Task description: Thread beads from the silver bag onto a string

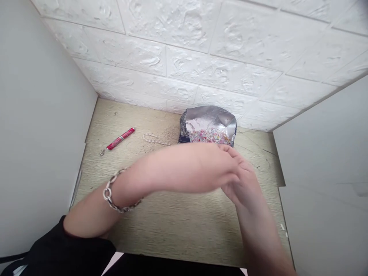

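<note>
My left hand (198,167) is stretched across to the right, its back toward me and smeared by motion. Its fingers are drawn together where they meet my right hand (243,172), and their tips are hidden. The right hand's fingers are curled in and closed at that same spot. Whatever the two hands pinch between them cannot be made out. Just behind them stands an open silver foil bag (211,115) with many small multicoloured beads (209,135) in it. A silver chain bracelet (107,193) hangs round my left wrist.
A red pen-like case (121,138) with a metal clasp lies at the left. A strand of pale beads (156,140) and scattered tiny specks lie beside the bag. Thin wire or thread (264,159) is at the right. A white brick-patterned wall (184,61) and grey side panels enclose the wooden tabletop (175,226).
</note>
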The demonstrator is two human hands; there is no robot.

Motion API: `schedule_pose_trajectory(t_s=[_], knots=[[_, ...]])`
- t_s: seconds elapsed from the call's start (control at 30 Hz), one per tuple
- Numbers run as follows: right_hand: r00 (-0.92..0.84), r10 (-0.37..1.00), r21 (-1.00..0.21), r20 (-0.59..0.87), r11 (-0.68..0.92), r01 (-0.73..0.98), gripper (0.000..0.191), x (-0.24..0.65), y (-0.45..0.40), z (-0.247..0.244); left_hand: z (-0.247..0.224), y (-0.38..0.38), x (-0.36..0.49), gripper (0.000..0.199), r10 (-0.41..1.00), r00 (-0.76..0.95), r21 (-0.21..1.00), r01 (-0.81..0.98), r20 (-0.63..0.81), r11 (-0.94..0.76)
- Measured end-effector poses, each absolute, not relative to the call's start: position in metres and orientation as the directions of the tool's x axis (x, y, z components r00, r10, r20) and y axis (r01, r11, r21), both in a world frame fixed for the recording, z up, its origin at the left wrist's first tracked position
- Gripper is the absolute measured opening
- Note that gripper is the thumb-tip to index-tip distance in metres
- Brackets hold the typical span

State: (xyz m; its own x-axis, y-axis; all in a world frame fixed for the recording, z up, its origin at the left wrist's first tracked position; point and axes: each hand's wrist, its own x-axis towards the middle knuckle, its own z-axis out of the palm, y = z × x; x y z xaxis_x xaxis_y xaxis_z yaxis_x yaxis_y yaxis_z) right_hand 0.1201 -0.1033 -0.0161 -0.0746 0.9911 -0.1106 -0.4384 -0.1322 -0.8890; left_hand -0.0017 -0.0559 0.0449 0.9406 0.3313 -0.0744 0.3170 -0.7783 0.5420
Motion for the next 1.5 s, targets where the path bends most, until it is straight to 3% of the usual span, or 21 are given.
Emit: schedule_pose_trajectory(t_s=[0.17, 0.4, 0.67, 0.83, 0.97, 1.5], knots=[[0.107, 0.988, -0.865, 0.108, 0.146, -0.48, 0.004, 0.118, -0.111, -0.02, 0.067, -0.035, -0.021, 0.024, 0.394, 0.914, 0.687, 0.346, -0.095, -0.639], [0.23, 0.948, -0.862, 0.219, 0.299, -0.409, 0.009, 0.116, -0.12, -0.016, 0.065, -0.031, -0.021, 0.027, 0.428, 0.901, 0.747, 0.327, -0.063, -0.579], [0.196, 0.974, -0.816, 0.111, 0.202, -0.541, 0.007, 0.116, -0.119, -0.015, 0.067, -0.036, -0.018, 0.023, 0.564, 0.826, 0.694, 0.392, 0.023, -0.603], [0.164, 0.987, -0.763, 0.003, 0.108, -0.638, 0.003, 0.116, -0.119, -0.013, 0.069, -0.041, -0.017, 0.023, 0.571, 0.82, 0.618, 0.424, 0.049, -0.662], [0.195, 0.979, -0.784, -0.061, 0.074, -0.617, 0.003, 0.116, -0.119, -0.013, 0.068, -0.044, -0.018, 0.023, 0.56, 0.824, 0.567, 0.426, 0.078, -0.705], [0.137, 0.988, -0.758, -0.076, 0.032, -0.652, 0.005, 0.118, -0.119, -0.015, 0.068, -0.046, -0.016, 0.022, 0.549, 0.832, 0.509, 0.441, 0.078, -0.74]])
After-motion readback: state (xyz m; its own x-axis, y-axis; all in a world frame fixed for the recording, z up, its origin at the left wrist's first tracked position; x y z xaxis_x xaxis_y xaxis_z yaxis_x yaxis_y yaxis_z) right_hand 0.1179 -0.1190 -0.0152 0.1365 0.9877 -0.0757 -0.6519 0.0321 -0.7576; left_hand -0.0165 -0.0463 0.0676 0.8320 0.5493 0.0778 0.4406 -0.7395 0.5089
